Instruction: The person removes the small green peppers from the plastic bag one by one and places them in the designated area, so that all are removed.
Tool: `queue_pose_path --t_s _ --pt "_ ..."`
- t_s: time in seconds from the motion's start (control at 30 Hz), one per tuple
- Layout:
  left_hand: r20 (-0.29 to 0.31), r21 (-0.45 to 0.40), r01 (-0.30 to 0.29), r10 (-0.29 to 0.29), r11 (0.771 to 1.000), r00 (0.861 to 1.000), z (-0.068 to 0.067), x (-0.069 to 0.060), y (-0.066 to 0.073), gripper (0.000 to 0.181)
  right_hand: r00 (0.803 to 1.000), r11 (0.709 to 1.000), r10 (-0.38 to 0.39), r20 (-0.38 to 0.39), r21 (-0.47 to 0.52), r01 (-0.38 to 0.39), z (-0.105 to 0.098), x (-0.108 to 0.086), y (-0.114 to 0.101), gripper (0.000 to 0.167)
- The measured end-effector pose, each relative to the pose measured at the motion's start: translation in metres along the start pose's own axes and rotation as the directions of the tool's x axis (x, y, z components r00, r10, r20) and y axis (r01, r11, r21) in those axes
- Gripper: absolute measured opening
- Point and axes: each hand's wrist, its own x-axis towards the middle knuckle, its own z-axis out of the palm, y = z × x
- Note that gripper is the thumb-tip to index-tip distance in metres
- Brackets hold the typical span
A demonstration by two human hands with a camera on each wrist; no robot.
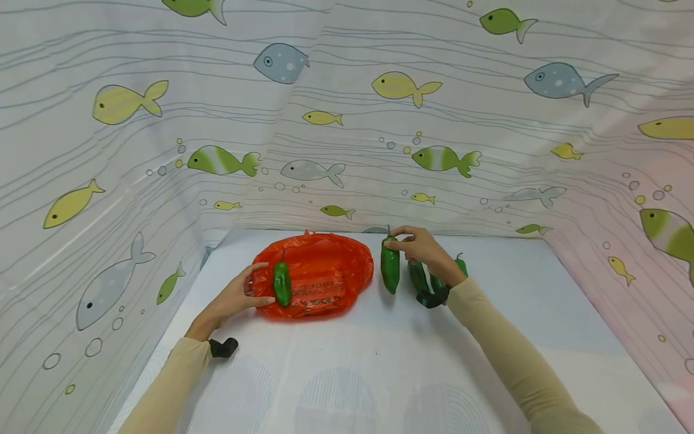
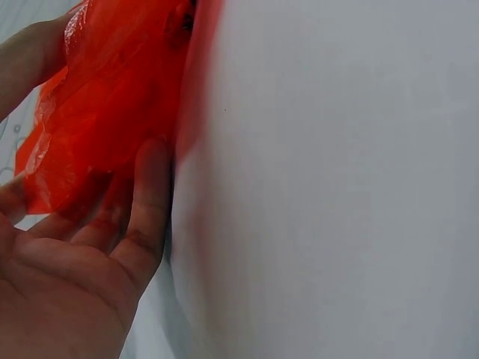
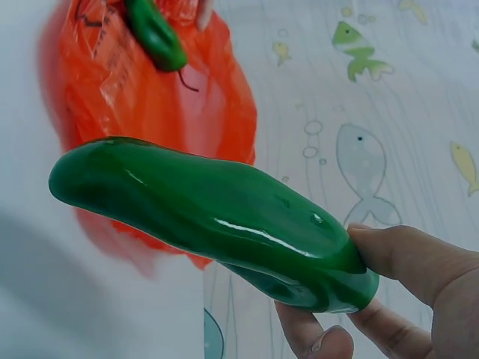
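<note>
A red plastic bag point(image 1: 325, 265) lies spread on the table, with one green chili pepper point(image 1: 281, 283) on it. My left hand point(image 1: 233, 298) holds the bag's left edge, thumb and fingers set wide apart around the plastic. In the left wrist view, some fingertips are partly covered by the red film. To the right of the bag, my right hand point(image 1: 423, 248) pinches a large glossy green chili pepper point(image 3: 202, 202) by its stem end. That pepper hangs tip down, apart from the bag.
More green peppers point(image 1: 417, 276) lie on the table point(image 1: 347, 349) behind and under my right wrist, partly hidden. A fish-patterned sheet point(image 1: 347, 138) rises behind the table and along both sides. Each wrist wears a black camera mount point(image 1: 223, 347).
</note>
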Motion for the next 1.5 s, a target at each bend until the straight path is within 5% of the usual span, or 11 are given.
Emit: queue_pose_path --t_s 0.8,1.5 --pt "0.009 -0.021 0.001 -0.001 1.0 1.0 -0.002 -0.001 0.0 0.091 0.998 0.999 0.017 -0.057 0.03 -0.015 -0.046 -0.02 0.042 0.057" --pt "0.014 -0.009 0.004 -0.004 1.0 1.0 -0.002 -0.001 0.002 0.089 0.982 0.991 0.131 -0.133 -0.013 -0.133 -0.098 -0.039 0.09 0.067"
